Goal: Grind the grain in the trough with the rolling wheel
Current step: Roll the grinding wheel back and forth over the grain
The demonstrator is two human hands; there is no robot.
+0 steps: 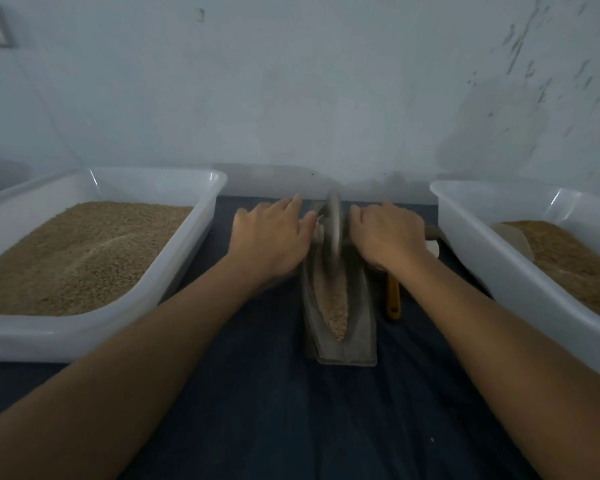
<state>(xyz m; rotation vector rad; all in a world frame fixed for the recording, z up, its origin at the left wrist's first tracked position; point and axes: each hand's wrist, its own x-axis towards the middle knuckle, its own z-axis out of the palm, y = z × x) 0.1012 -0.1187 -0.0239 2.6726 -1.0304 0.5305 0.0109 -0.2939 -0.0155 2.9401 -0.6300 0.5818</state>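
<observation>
Both hands sit on the rolling wheel's [334, 230] axle, left hand [271, 237] with fingers laid out fairly flat, right hand [388, 233] curled over the handle. The wheel stands upright at the far end of the trough [340, 306], whose long axis runs straight away from the person, grain [335, 311] inside. It's motion-blurred, and the axle is mostly hidden.

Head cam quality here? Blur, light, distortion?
Head view: dim, bluish light, soft overall; rolling wheel motion-smeared between left hand and right hand; grain in the trough reads sharper; wide-angle bends the left tub rim.
</observation>
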